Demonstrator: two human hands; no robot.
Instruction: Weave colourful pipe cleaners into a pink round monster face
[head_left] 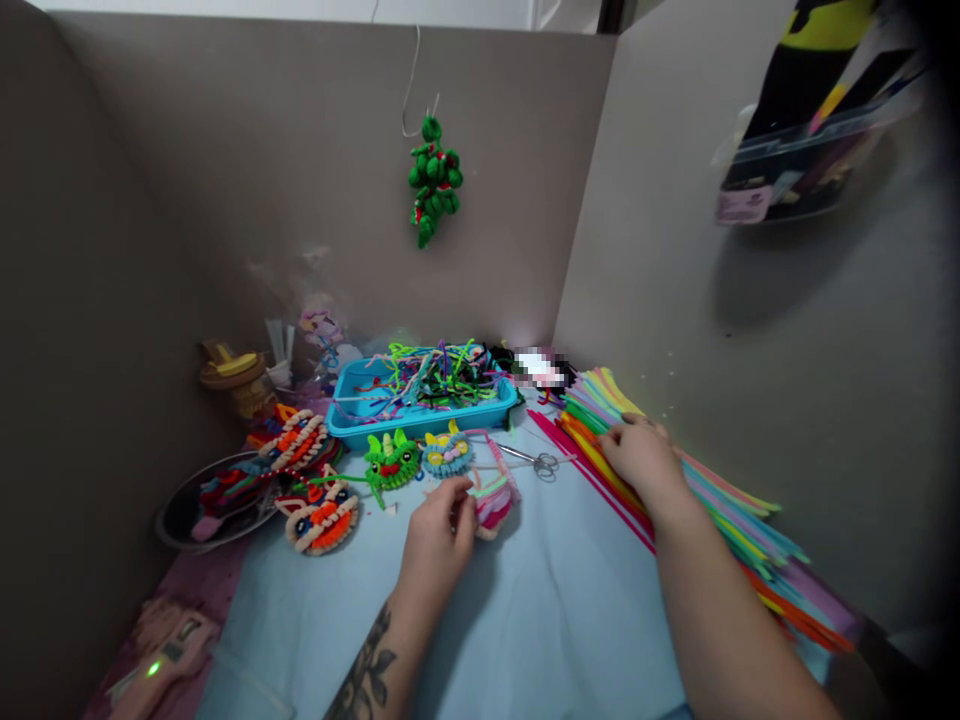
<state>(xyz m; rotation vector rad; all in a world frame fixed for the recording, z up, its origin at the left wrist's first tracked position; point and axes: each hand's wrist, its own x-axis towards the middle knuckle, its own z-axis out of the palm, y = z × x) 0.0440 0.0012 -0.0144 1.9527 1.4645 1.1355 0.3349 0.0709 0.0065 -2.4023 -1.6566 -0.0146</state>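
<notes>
My left hand (441, 530) pinches the left edge of a small pink and white craft piece (495, 503) made of fuzzy pipe cleaners, just above the blue cloth. A pink strand loops up from its far side. To the right, my right hand (646, 462) lies over a long pile of colored pipe cleaners (720, 510), its fingers bent and closed on the stems; how many they grip is hidden. Small scissors (541, 463) rest between both hands. Behind my left hand sit a green animal face (391, 462) and a blue and yellow one (447, 455).
A blue tray (352, 432) of tangled pipe-cleaner scraps stands at the back. Orange animal faces (322, 518) and a dark round dish (176, 510) are on the left, with a pink glue gun (169, 650) nearer. Grey partitions (315, 150) enclose the table; a green ornament (433, 185) hangs behind.
</notes>
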